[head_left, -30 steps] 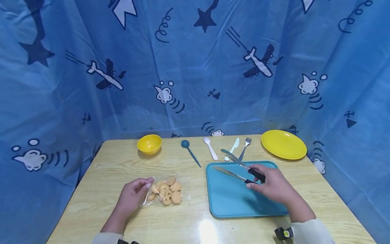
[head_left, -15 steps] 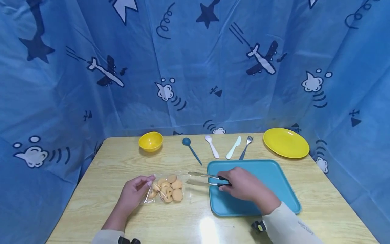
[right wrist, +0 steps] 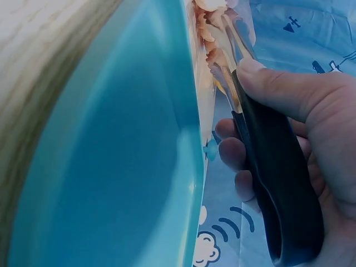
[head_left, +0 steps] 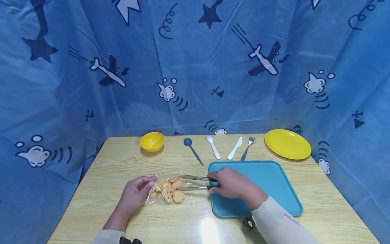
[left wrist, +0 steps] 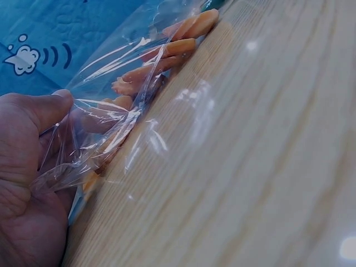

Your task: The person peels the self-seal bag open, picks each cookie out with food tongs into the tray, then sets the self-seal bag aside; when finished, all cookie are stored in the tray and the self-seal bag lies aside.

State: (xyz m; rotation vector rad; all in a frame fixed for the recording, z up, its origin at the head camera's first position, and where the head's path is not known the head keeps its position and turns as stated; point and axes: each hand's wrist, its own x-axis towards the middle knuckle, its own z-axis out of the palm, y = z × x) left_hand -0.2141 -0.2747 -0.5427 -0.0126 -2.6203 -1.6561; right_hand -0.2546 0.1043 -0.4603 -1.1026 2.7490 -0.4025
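Observation:
A clear plastic bag (head_left: 152,195) of round, tan cookies (head_left: 168,189) lies on the wooden table. My left hand (head_left: 136,193) pinches the bag's left end between thumb and fingers; the left wrist view shows the film (left wrist: 111,105) stretched from the thumb. My right hand (head_left: 230,183) grips metal tongs (head_left: 195,177) by their black handles (right wrist: 272,161), over the left part of the blue tray (head_left: 256,203). The tong arms are spread apart, with their tips at the bag's right end among the cookies. Whether a cookie is between the tips cannot be told.
Along the back of the table (head_left: 115,159) lie a yellow bowl (head_left: 152,142), a dark blue spoon (head_left: 192,150), a white spoon (head_left: 214,147), a pale knife (head_left: 235,148), a fork (head_left: 247,148) and a yellow plate (head_left: 287,144). A blue printed curtain (head_left: 189,67) hangs behind.
My right hand has carried the tongs left from above the tray, and their tips have reached the cookies at the bag's right end. My left hand has kept its hold on the bag.

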